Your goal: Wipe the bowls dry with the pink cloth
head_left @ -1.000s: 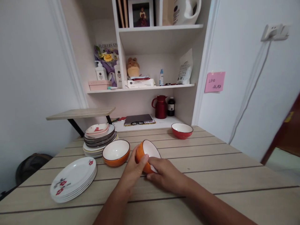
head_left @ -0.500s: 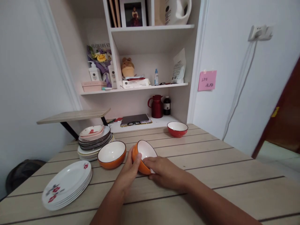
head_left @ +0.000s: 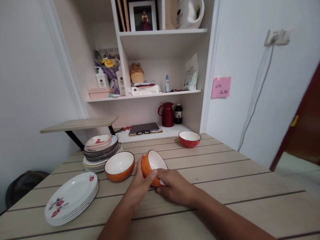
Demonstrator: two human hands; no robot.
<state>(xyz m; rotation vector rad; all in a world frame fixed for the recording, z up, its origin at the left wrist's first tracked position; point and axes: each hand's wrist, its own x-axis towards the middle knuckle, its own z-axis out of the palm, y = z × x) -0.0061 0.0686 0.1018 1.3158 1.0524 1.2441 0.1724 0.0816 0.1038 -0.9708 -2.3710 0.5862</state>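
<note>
An orange bowl (head_left: 157, 160) with a white inside and dark rim is tilted between both hands, its opening turned up and to the right. My left hand (head_left: 143, 178) is closed round its left side, thumb near the front rim. My right hand (head_left: 173, 186) pinches the near right rim, its fingertips partly hidden. A small white piece (head_left: 162, 182), perhaps tissue or cloth, peeks out under the right fingers. Another orange bowl (head_left: 120, 163) stands upright just left of my left hand. Farther back on the right, a red bowl (head_left: 189, 142) sits upright.
A stack of white flowered plates (head_left: 72, 196) lies at the left on the slatted table (head_left: 240, 180). Behind it, mixed plates and dishes (head_left: 100, 151) are piled beside a small raised stand (head_left: 80, 124). A red jug (head_left: 167, 115) and laptop (head_left: 145, 128) are in the shelf unit.
My left thumb has slid down and right toward the near rim, meeting the right fingers. The held bowl is turned slightly. Everything else stays put.
</note>
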